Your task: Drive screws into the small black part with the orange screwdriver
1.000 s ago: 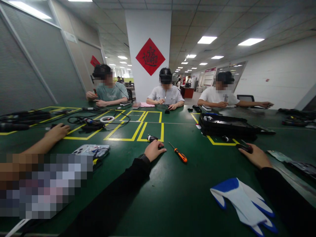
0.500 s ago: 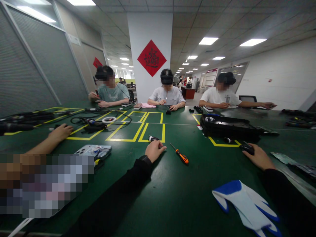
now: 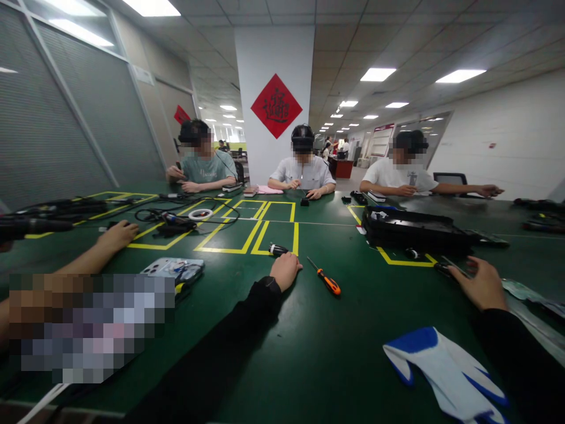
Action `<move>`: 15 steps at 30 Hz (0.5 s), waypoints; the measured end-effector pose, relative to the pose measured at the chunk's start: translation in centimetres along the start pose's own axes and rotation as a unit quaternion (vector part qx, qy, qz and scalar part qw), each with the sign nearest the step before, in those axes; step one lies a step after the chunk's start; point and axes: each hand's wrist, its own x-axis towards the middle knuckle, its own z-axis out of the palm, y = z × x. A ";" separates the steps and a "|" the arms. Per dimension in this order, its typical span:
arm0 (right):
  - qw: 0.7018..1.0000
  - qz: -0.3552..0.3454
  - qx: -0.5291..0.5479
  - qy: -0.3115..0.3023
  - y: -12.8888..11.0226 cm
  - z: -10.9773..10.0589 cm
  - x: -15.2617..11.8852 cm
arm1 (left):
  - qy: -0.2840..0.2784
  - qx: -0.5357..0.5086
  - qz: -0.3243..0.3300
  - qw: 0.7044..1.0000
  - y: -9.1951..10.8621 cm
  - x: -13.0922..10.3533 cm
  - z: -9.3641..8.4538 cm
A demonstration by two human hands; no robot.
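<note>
My left hand (image 3: 286, 271) rests on the green table (image 3: 309, 347), its fingers curled at the near end of a black and white cylindrical part (image 3: 278, 250); whether it grips that part is hidden. Just right of it lies an orange and black screwdriver (image 3: 329, 282). My right hand (image 3: 479, 282) is at the right, thumb and fingers apart, beside a small black object (image 3: 442, 269) and a thin metal-coloured piece near the thumb. A white and blue glove (image 3: 445, 374) lies in front of my right forearm.
A long black housing (image 3: 410, 229) stands at the right, with another small part (image 3: 412, 254) before it. Cables and a white tape ring (image 3: 200, 215) lie at the left. Beside me is another person's hand (image 3: 118, 235). Three people sit across the table.
My right hand has come off the top of the black object and its fingers have spread. The view has shifted slightly; my left hand stays beside the cylindrical part.
</note>
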 end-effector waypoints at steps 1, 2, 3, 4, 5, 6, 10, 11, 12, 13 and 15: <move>0.999 -0.010 0.022 0.021 -1.6 -0.9 -0.3 | -0.012 -0.033 -0.005 0.999 0.0 0.2 0.0; 0.998 -0.017 0.045 0.031 -3.6 -1.9 -0.8 | -0.027 -0.080 -0.013 0.996 0.0 0.4 -0.1; 0.997 -0.037 0.068 0.007 -6.1 -3.0 -1.5 | -0.041 -0.140 -0.025 0.989 0.1 0.6 -0.1; 0.991 -0.079 0.098 -0.056 -8.9 -4.1 -2.3 | -0.052 -0.209 -0.041 0.976 0.2 0.7 -0.2; 0.971 -0.138 0.127 -0.150 -11.9 -5.2 -3.4 | -0.058 -0.283 -0.057 0.956 0.4 0.8 -0.2; 0.936 -0.201 0.153 -0.244 -15.0 -6.1 -4.5 | -0.059 -0.355 -0.075 0.930 0.6 0.7 -0.2; 0.828 -0.331 0.266 -0.366 -25.6 -7.6 -8.8 | -0.066 -0.523 -0.117 0.841 2.2 -0.3 0.2; 0.822 -0.333 0.294 -0.356 -27.3 -7.3 -9.6 | -0.067 -0.543 -0.115 0.829 2.6 -0.6 0.3; 0.817 -0.329 0.319 -0.350 -28.7 -6.6 -10.1 | -0.072 -0.552 -0.112 0.823 2.9 -0.9 0.3; 0.809 -0.324 0.342 -0.351 -29.6 -5.8 -10.5 | -0.077 -0.553 -0.110 0.822 3.2 -1.1 0.3; 0.794 -0.316 0.375 -0.359 -30.8 -4.0 -10.9 | -0.064 -0.550 -0.096 0.827 3.4 -1.2 0.2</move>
